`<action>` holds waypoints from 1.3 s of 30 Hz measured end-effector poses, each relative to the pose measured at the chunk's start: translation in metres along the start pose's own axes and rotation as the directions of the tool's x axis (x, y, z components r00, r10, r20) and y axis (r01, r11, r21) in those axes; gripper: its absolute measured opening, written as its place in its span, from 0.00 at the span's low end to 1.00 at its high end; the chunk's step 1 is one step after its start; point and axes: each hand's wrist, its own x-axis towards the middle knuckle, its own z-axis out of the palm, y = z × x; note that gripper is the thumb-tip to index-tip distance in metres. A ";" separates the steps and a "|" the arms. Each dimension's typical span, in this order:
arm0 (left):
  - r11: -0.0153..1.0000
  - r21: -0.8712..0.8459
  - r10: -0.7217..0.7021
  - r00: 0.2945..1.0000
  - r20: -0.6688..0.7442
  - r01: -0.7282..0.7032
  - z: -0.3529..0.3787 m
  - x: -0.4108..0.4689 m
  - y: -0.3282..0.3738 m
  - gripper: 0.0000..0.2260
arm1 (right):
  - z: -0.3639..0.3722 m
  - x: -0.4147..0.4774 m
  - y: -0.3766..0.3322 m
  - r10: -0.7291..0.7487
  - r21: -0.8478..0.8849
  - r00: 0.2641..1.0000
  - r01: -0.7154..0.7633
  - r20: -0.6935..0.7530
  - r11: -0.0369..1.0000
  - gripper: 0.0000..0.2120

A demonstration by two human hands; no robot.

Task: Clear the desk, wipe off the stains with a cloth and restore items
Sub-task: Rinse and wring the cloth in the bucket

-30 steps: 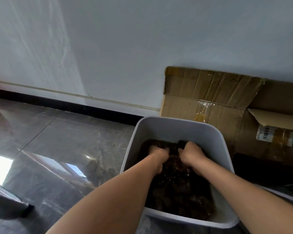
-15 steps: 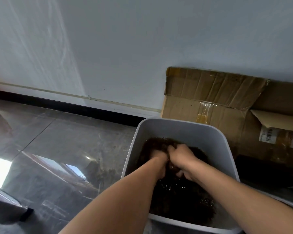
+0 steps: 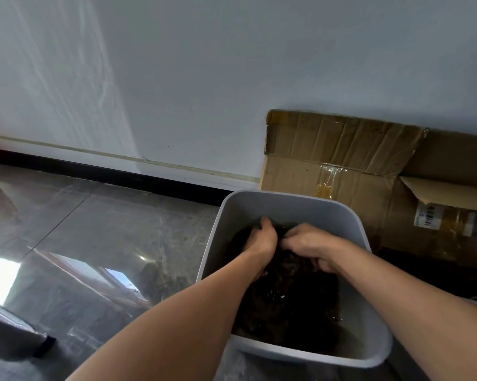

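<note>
Two hands, left [image 3: 260,239] and right [image 3: 308,243], around one cloth [image 3: 286,303] in one tub [image 3: 286,197].

Your cloth [image 3: 292,306] is sitting in the white tub [image 3: 300,213], dark brown and glistening wet. Its far end is bunching up between your left grip [image 3: 262,239] and right grip [image 3: 310,246], both clutching it, while the rest is spreading across the tub's bottom toward you.

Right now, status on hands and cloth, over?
Left hand and right hand both grip the dark wet cloth inside the pale grey plastic tub. Desk not in view. Brown cardboard box behind tub, clear of hands.
</note>
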 end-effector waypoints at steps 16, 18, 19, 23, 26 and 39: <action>0.939 0.345 -0.021 0.999 0.049 0.003 0.011 0.018 -0.029 0.17 | 0.028 0.026 0.027 0.100 -0.369 0.987 -0.141 -0.129 0.919 0.27; 0.977 0.194 -0.120 0.979 0.165 0.087 0.011 0.008 -0.023 0.13 | 0.030 0.024 0.025 0.058 -0.340 0.992 -0.093 -0.113 0.936 0.18; 0.984 0.131 -0.144 0.968 0.205 0.119 0.011 0.006 -0.022 0.12 | 0.031 0.022 0.022 0.044 -0.281 0.991 -0.078 -0.124 0.957 0.14; 0.948 -0.155 -0.233 0.939 0.253 0.277 -0.001 0.000 -0.010 0.15 | 0.037 0.006 0.006 0.072 0.079 0.991 -0.064 -0.112 0.995 0.13; 0.918 -0.238 -0.231 0.916 0.328 0.317 -0.009 -0.008 0.001 0.14 | 0.039 -0.003 -0.001 0.091 0.106 0.991 -0.080 -0.097 0.991 0.16; 0.935 0.355 -0.051 0.992 0.118 0.006 -0.001 -0.006 -0.022 0.15 | 0.028 0.019 0.031 0.028 -0.575 0.998 -0.051 -0.049 0.817 0.28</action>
